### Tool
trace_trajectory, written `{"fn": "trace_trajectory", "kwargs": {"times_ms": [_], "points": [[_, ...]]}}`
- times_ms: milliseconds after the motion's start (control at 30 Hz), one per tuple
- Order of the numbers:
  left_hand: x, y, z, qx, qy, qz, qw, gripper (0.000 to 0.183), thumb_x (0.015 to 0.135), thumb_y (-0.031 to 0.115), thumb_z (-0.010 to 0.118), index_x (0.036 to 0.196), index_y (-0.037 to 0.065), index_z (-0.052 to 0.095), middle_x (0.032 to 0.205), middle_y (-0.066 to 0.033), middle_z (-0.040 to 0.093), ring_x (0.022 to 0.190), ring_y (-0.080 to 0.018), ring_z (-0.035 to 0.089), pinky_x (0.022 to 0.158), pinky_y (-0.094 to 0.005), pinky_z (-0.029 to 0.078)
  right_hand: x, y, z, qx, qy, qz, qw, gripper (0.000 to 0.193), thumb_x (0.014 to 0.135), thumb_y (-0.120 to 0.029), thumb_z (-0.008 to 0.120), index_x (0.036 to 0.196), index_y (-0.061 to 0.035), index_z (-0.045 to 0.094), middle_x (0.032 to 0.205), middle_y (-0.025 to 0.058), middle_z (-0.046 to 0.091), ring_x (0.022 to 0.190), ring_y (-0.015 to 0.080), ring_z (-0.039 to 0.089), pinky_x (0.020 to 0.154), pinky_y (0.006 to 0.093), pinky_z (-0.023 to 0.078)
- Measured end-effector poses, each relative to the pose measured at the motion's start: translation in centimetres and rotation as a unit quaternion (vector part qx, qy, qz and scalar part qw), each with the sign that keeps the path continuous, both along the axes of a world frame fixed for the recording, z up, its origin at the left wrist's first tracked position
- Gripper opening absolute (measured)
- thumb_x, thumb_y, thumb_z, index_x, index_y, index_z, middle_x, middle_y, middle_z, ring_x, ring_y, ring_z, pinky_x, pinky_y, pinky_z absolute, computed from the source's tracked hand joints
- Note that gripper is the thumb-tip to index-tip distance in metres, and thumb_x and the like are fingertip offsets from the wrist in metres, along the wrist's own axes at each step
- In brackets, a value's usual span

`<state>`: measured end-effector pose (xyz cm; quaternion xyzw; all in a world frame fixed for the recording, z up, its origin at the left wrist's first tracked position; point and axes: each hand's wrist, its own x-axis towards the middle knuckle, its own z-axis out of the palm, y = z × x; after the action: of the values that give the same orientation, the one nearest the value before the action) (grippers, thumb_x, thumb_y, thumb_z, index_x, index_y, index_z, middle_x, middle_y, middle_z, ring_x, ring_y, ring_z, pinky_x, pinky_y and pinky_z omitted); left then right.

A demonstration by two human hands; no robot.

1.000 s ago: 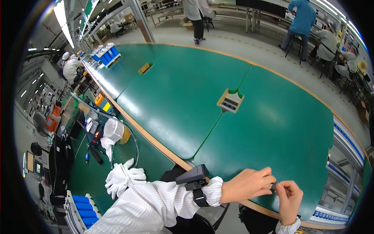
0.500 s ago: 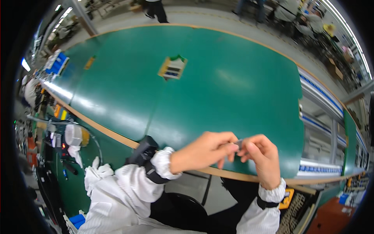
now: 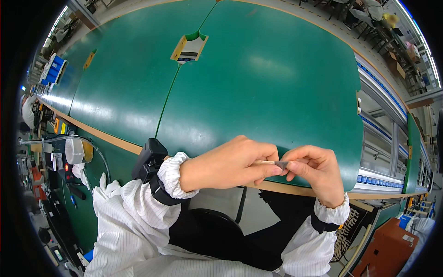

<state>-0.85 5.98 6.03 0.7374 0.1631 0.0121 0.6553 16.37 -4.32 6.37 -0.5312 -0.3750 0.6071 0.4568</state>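
Over the near edge of a green tabletop (image 3: pixel 277 106), my two hands meet around a small thin piece (image 3: pixel 265 162). It has a tan, stick-like part and a dark grey, pointed flat end. My left hand (image 3: pixel 221 166) pinches the tan part between thumb and fingers. The thumb and forefinger of my right hand (image 3: pixel 318 171) are closed at the grey end, with the other fingers curled behind. My fingers hide part of the piece, so its exact kind is unclear. A black box-shaped device (image 3: pixel 151 157) is strapped to my left wrist, and a black band (image 3: pixel 323 225) circles my right.
An opening (image 3: pixel 184 54) cuts through the tabletop ahead. Metal rails (image 3: pixel 392 143) stand at the right. Blue bins (image 3: pixel 54 69) sit far left. A lower bench at left carries a white roll (image 3: pixel 74 150) and a black-handled tool (image 3: pixel 77 192). A black stool (image 3: pixel 214 221) is below.
My view has shifted, so the table sits higher in the picture. My hands stay together, and the tan part and grey end now show more plainly between them. The walking person has left view.
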Motion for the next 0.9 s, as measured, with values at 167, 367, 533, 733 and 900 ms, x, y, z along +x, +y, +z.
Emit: {"fn": "trace_trajectory", "kwargs": {"times_ms": [167, 367, 533, 733, 900], "points": [[0.1, 0.0, -0.6, 0.015, -0.005, -0.001, 1.000, 0.018, 0.082, 0.019, 0.052, 0.075, 0.003, 0.052, 0.053, -0.0029, 0.052, 0.044, -0.0102, 0.046, 0.041, -0.0233, 0.033, 0.4, -0.1, 0.0, -0.007, -0.014, 0.018, 1.000, 0.011, 0.079, -0.004, 0.055, 0.086, 0.0037, 0.058, 0.079, 0.0088, 0.060, 0.072, 0.0132, 0.058, 0.058, 0.0224, 0.045], [0.0, 0.1, -0.9, 0.153, -0.015, -0.022, 0.988, 0.014, 0.078, 0.019, 0.055, 0.078, 0.005, 0.056, 0.059, -0.0048, 0.055, 0.051, -0.0189, 0.048, 0.049, -0.0284, 0.036, 0.6, 0.1, 0.1, -0.019, -0.019, 0.051, 0.998, 0.011, 0.079, -0.004, 0.055, 0.086, 0.0040, 0.058, 0.079, 0.0085, 0.060, 0.071, 0.0123, 0.058, 0.057, 0.0221, 0.045], [0.1, -0.1, -1.0, 0.170, -0.042, -0.017, 0.984, 0.012, 0.077, 0.018, 0.056, 0.078, 0.006, 0.057, 0.061, -0.0041, 0.056, 0.054, -0.0200, 0.047, 0.053, -0.0292, 0.036, 0.7, -0.1, 0.2, -0.015, 0.008, 0.045, 0.999, 0.011, 0.079, -0.005, 0.055, 0.086, 0.0038, 0.058, 0.080, 0.0086, 0.060, 0.071, 0.0123, 0.058, 0.057, 0.0216, 0.046], [0.2, -0.3, -1.2, 0.192, -0.062, -0.006, 0.979, 0.010, 0.076, 0.017, 0.057, 0.077, 0.006, 0.058, 0.060, -0.0037, 0.055, 0.053, -0.0188, 0.046, 0.053, -0.0286, 0.036, 0.7, -0.2, 0.3, -0.015, 0.019, 0.047, 0.999, 0.011, 0.079, -0.003, 0.056, 0.086, 0.0042, 0.058, 0.080, 0.0091, 0.060, 0.071, 0.0120, 0.058, 0.058, 0.0212, 0.046], [0.2, -0.4, -1.3, 0.192, -0.067, 0.000, 0.979, 0.010, 0.076, 0.016, 0.058, 0.077, 0.007, 0.058, 0.059, -0.0034, 0.054, 0.052, -0.0184, 0.045, 0.052, -0.0284, 0.036, 0.7, -0.2, 0.4, -0.018, 0.019, 0.049, 0.998, 0.012, 0.078, -0.003, 0.056, 0.087, 0.0046, 0.058, 0.080, 0.0096, 0.060, 0.072, 0.0122, 0.058, 0.059, 0.0214, 0.046]]}}
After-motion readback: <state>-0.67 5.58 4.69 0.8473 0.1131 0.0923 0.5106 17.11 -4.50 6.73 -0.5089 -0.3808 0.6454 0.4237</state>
